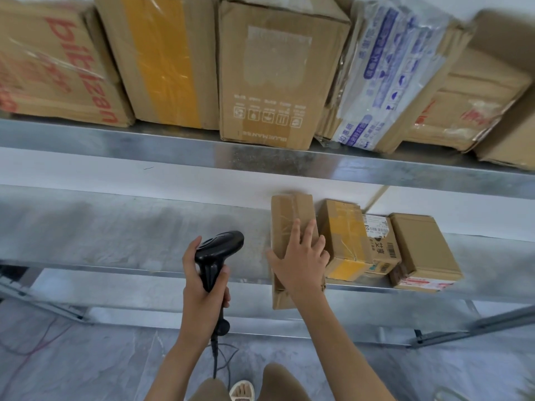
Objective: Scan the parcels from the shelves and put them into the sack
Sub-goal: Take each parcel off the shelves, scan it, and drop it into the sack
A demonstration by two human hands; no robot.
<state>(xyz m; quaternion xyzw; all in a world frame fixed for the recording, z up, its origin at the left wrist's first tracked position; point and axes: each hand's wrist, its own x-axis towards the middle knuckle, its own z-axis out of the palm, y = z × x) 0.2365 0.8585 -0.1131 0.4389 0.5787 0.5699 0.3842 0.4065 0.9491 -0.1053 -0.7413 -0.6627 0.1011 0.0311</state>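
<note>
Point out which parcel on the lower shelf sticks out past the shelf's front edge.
The leftmost brown parcel, the one the right hand grips. Its near end overhangs the shelf edge; the other parcels sit fully on the shelf.

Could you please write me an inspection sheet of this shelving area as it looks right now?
Surface: lower metal shelf, bare on its left part; upper metal shelf full.
Job's things: brown parcel overhanging the lower shelf's front edge; three more small parcels to its right; black barcode scanner. No sack seen.
Clutter: large cartons in a row on the upper shelf.
Grippers: left hand grips the scanner handle; right hand grasps the brown parcel, fingers spread over its top, thumb at its left side.
Cables: scanner cable hangs toward the floor; red wire lies on the floor at left.
Surroundings: white wall, grey floor.
</note>
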